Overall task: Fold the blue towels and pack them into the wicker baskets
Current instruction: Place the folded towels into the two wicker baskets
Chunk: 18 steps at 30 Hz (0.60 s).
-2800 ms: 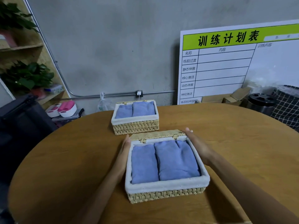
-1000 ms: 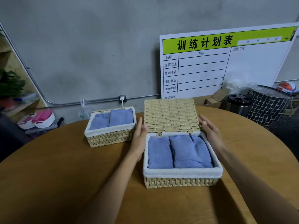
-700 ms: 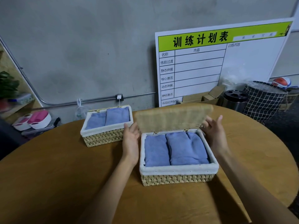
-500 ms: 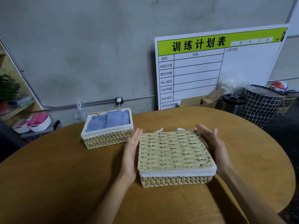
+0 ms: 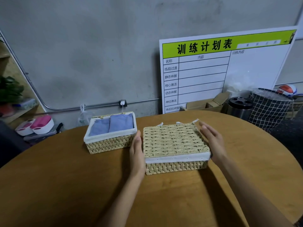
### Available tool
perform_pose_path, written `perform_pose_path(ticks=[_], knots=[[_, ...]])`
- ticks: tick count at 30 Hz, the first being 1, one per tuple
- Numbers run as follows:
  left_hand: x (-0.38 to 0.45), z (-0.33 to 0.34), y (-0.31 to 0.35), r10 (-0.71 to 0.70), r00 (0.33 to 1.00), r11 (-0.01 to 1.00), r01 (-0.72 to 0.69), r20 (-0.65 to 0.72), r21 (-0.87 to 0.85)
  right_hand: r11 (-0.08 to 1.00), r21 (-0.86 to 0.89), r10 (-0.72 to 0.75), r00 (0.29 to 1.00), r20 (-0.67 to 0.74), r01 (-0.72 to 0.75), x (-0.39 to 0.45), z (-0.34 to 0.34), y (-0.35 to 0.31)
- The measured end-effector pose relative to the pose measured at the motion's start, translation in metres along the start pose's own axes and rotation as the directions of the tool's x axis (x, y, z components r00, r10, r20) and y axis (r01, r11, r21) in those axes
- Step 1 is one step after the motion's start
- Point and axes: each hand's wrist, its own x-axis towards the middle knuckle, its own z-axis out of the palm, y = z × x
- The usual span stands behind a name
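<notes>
We see a round wooden table (image 5: pixel 65 185) filling the lower part of the view, with a grey concrete wall (image 5: pixel 98 46) behind it. Leaning against that wall on the right is a large white planning board (image 5: pixel 246 71) with a green header band and black Chinese characters.

On the table, near the middle, sits a wicker basket (image 5: pixel 176 166) with its woven lid (image 5: pixel 173 140) closed flat over it; a white cloth liner shows as a band along the front edge. Whatever it holds is hidden under the lid. Just beside it, to the left and a little farther back, a second wicker basket (image 5: pixel 108 145) stands open, and two folded blue towels (image 5: pixel 113 124) lie side by side inside its white lining.

Two bare forearms reach in from the bottom edge. The left hand (image 5: pixel 136 149) lies flat with fingers straight and together, along the left side of the closed basket, in the gap between the two baskets. The right hand (image 5: pixel 212 140) is likewise flat with fingers extended, beside the basket's right edge; we cannot tell whether it touches.

Smaller things line the floor behind: a black checked hamper (image 5: pixel 268 108), a dark round bin (image 5: pixel 240 107), cardboard boxes (image 5: pixel 208 104), and pink and white tubs (image 5: pixel 36 126) at the left.
</notes>
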Motion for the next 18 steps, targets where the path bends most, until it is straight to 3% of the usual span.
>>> perform_pose_path(ticks=[4, 18], knots=[[-0.018, 0.009, -0.016, 0.059, 0.998, 0.996, -0.06, 0.021, 0.07, 0.999, -0.013, -0.044, 0.999, -0.004, 0.044, -0.015, 0.011, 0.018], [0.092, 0.041, -0.037, 0.074, 0.994, 0.98, -0.058, -0.075, 0.189, 0.997, -0.068, -0.033, 0.998, -0.047, 0.03, 0.101, 0.037, 0.031]])
